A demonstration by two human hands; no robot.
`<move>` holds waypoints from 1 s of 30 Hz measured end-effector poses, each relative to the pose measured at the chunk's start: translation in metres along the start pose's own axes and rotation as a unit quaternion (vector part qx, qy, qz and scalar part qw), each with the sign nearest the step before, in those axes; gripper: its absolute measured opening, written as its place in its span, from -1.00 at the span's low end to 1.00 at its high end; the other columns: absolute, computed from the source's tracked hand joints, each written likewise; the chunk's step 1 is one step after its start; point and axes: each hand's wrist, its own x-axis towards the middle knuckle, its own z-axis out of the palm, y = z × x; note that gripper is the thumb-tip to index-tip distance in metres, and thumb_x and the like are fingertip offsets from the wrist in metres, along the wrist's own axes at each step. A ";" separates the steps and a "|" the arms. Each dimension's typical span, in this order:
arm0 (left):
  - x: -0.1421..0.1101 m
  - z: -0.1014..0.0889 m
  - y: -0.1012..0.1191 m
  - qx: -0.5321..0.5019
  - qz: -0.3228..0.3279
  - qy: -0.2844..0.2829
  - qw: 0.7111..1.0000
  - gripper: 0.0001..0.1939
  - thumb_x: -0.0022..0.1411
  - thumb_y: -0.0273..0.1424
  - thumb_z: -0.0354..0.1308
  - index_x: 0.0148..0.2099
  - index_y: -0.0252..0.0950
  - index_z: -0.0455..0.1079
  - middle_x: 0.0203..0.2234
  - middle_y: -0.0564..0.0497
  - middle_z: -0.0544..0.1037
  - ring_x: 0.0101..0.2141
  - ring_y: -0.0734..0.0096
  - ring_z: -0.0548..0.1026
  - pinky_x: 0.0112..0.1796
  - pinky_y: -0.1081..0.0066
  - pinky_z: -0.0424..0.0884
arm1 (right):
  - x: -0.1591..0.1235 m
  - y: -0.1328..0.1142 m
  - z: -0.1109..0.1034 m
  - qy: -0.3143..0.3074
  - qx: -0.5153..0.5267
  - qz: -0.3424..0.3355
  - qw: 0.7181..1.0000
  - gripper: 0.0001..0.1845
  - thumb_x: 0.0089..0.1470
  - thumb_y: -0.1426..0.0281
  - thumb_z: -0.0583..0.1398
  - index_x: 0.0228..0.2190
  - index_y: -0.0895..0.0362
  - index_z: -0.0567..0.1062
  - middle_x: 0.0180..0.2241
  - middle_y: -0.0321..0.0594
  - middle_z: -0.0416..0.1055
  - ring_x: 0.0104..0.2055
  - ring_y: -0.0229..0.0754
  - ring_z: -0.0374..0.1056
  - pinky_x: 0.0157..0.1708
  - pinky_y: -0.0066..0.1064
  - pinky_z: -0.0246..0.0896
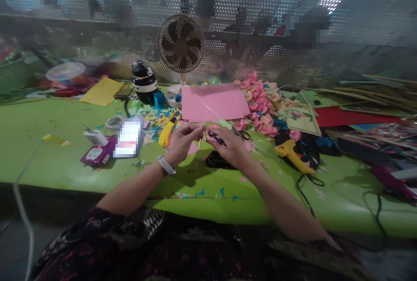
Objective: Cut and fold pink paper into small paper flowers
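Note:
Over the green table [107,142], my left hand [183,143] is closed in a pinch, with a thin pale strip [199,143] at its fingertips. My right hand [230,145] wraps round a slim dark blue object [217,138], whose kind I cannot make out. The fingertips of both hands nearly meet. Just beyond my right hand lie black-handled scissors [244,134]. Beneath it is a dark object [219,160], partly hidden. A yellow cutter [167,132] lies beside my left hand, and a pink sheet [213,102] is behind both hands.
Folded pink paper pieces [260,100] are heaped at the back right, near a yellow glue gun [293,155]. A fan [181,44] and a black bottle [144,83] stand behind. At left are a lit phone [128,137] and a purple power socket [97,154]. Paper scraps litter the table.

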 end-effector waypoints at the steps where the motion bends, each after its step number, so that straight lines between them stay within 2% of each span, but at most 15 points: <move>1: -0.001 0.000 0.000 0.004 0.004 -0.001 1.000 -0.69 0.01 -0.19 0.46 -0.50 -0.30 0.50 -0.59 0.08 0.52 -0.55 0.61 0.41 -0.45 0.52 0.38 | 0.000 -0.001 0.001 0.006 -0.006 0.005 1.000 -0.70 0.29 0.26 0.15 -0.03 0.08 0.55 -0.15 -0.05 0.59 -0.07 -0.01 0.50 -0.08 -0.18 0.44; 6: -0.002 0.000 0.002 0.012 -0.009 -0.014 1.000 -0.71 -0.01 -0.17 0.46 -0.33 -0.27 0.59 -0.47 0.02 0.61 -0.47 0.50 0.53 -0.41 0.47 0.47 | 0.001 0.001 -0.001 0.017 0.022 0.024 0.999 -0.74 0.32 0.27 0.13 -0.11 0.05 0.58 -0.20 -0.10 0.59 -0.13 -0.07 0.50 -0.11 -0.20 0.44; 11: 0.000 0.000 0.004 0.016 -0.004 -0.009 1.000 -0.69 -0.03 -0.16 0.47 -0.34 -0.27 0.59 -0.50 0.03 0.60 -0.49 0.51 0.52 -0.44 0.48 0.46 | 0.003 0.004 -0.003 -0.009 0.047 0.011 0.999 -0.73 0.32 0.26 0.13 -0.15 0.07 0.60 -0.27 -0.13 0.60 -0.20 -0.09 0.51 -0.15 -0.22 0.44; 14: 0.000 0.000 0.005 0.012 0.007 -0.013 1.000 -0.70 0.00 -0.16 0.46 -0.39 -0.29 0.56 -0.55 0.06 0.56 -0.53 0.55 0.48 -0.45 0.49 0.43 | 0.003 0.001 -0.003 -0.020 0.038 0.012 0.999 -0.73 0.28 0.24 0.17 -0.10 0.07 0.58 -0.20 -0.11 0.61 -0.15 -0.07 0.52 -0.13 -0.22 0.44; 18: 0.000 0.000 0.006 0.014 0.041 -0.004 0.999 -0.68 0.04 -0.19 0.44 -0.50 -0.31 0.47 -0.61 0.09 0.50 -0.56 0.60 0.43 -0.46 0.52 0.39 | 0.001 -0.004 -0.002 0.003 0.028 0.011 1.000 -0.73 0.27 0.24 0.19 -0.07 0.08 0.56 -0.13 -0.09 0.60 -0.09 -0.05 0.52 -0.09 -0.22 0.44; 24: 0.000 -0.001 0.004 0.015 0.023 -0.012 1.000 -0.73 0.00 -0.19 0.46 -0.37 -0.27 0.59 -0.50 0.03 0.60 -0.49 0.52 0.53 -0.43 0.49 0.47 | 0.003 0.000 -0.004 -0.002 0.068 0.035 0.997 -0.77 0.29 0.30 0.16 -0.11 0.04 0.58 -0.17 -0.14 0.61 -0.12 -0.09 0.52 -0.09 -0.24 0.45; 30: 0.001 -0.003 0.001 0.024 0.006 -0.014 1.000 -0.73 0.01 -0.18 0.45 -0.33 -0.25 0.60 -0.50 0.03 0.60 -0.50 0.52 0.52 -0.45 0.49 0.46 | 0.005 0.001 -0.008 -0.038 0.085 0.038 0.995 -0.78 0.29 0.30 0.16 -0.12 0.05 0.58 -0.18 -0.16 0.61 -0.15 -0.11 0.53 -0.11 -0.25 0.45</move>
